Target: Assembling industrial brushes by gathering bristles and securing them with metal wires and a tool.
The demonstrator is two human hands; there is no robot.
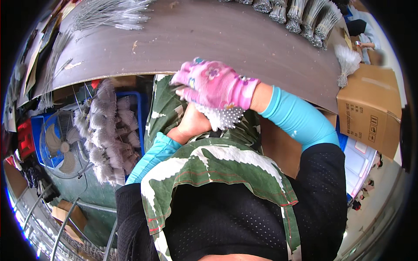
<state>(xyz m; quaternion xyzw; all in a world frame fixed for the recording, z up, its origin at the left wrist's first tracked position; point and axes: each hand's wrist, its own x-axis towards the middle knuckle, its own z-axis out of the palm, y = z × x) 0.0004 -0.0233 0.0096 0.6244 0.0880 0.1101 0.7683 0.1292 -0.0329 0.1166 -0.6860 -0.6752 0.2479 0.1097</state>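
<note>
Wire bundles lay gathered on the table, other wires loose; dotted white fabric sat beneath the gloved right hand, beside the left hand; whether either grasped it was unclear.

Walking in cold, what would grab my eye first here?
Likely the pink flowered glove on the person's right hand, mid-picture, partly covering the left hand. Next, perhaps, the thin wiry bundles lined up at the table's upper right, and the round fan at left.
</note>
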